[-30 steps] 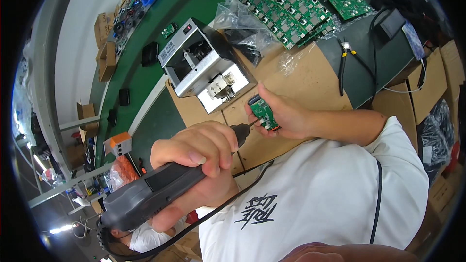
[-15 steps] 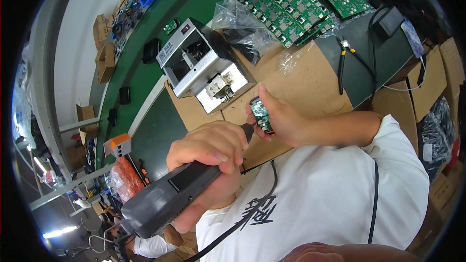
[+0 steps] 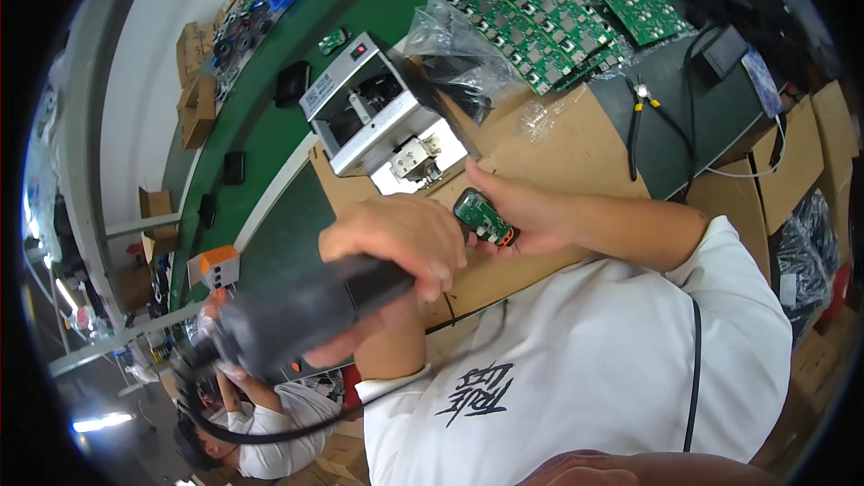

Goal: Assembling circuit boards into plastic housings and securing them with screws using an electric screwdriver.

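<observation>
My left hand (image 3: pixel 396 238) is closed around the thick dark body of a corded electric screwdriver (image 3: pixel 297 310), blurred by motion. Its front end points right, toward my right hand, and the tip is hard to make out. My right hand (image 3: pixel 526 211), palm up with the thumb on the far side, grips a small green circuit board (image 3: pixel 484 216) in a black housing. An orange-red part shows at the board's near end. Just beyond both hands stands a silver and black boxy machine (image 3: pixel 382 112) with a lit red switch and a metal mechanism on its front.
Brown cardboard (image 3: pixel 576 148) covers the bench under my hands. Panels of green circuit boards (image 3: pixel 531 13) and clear plastic bags (image 3: pixel 454 40) lie beyond. Yellow-and-black-handled cutters (image 3: pixel 639 117) rest at right, by a black adapter (image 3: pixel 720 52). A co-worker (image 3: pixel 279 432) is at lower left.
The circuit board has turned in my right hand, showing more of its face and its orange-red end. The screwdriver's rear has swung, and its cable now loops at lower left. The view has shifted slightly.
</observation>
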